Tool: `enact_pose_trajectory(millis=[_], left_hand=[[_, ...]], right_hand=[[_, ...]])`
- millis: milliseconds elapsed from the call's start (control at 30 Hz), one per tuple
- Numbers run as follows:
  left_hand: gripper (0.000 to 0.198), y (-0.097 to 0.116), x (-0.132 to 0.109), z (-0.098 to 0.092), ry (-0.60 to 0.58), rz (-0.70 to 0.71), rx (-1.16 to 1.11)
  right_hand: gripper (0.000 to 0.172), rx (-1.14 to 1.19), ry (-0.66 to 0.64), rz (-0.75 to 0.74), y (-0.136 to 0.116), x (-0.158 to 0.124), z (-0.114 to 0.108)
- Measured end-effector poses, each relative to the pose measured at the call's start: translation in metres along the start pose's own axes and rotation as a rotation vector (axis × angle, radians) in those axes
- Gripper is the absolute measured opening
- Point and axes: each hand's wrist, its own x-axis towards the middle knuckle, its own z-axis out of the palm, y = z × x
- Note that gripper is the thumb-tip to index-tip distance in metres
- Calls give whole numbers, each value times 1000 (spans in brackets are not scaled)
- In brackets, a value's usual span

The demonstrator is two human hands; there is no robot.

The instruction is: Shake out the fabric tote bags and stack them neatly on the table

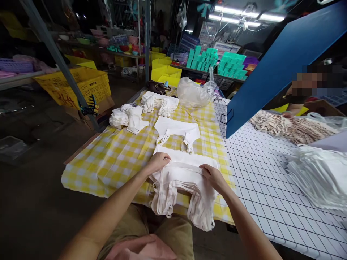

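Note:
A stack of white strappy crop tops (187, 180) lies in front of me on a yellow checked tablecloth (108, 169), straps hanging toward my lap. My left hand (159, 161) pinches the upper left of the top one, fingertips curled at its edge. At the upper right, my right hand (213, 176) grips the same top between thumb and fingers. Its edge is stretched between both hands. Just beyond the stack lies a single white crop top (177, 129), spread flat with its straps toward me.
Farther back are a bunched white garment pile (127, 117), another white pile (158, 103) and a clear plastic bag (193, 92). A blue panel (271, 68) slants up at right. Beside it, a co-worker's hand (287, 114) touches beige garments (295, 126). White garments (320, 177) lie nearer.

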Motion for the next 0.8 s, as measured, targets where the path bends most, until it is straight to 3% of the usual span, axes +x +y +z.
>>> enact_pose_trajectory(millis=[400, 600, 800], left_hand=[[28, -3, 3, 3, 10, -13, -38], [28, -6, 5, 4, 11, -3, -44], [28, 0, 1, 1, 5, -30, -54]], right_hand=[[22, -73, -15, -71, 7, 0, -1], [25, -25, 10, -199, 3, -5, -10], [22, 193, -55, -41, 3, -5, -12]])
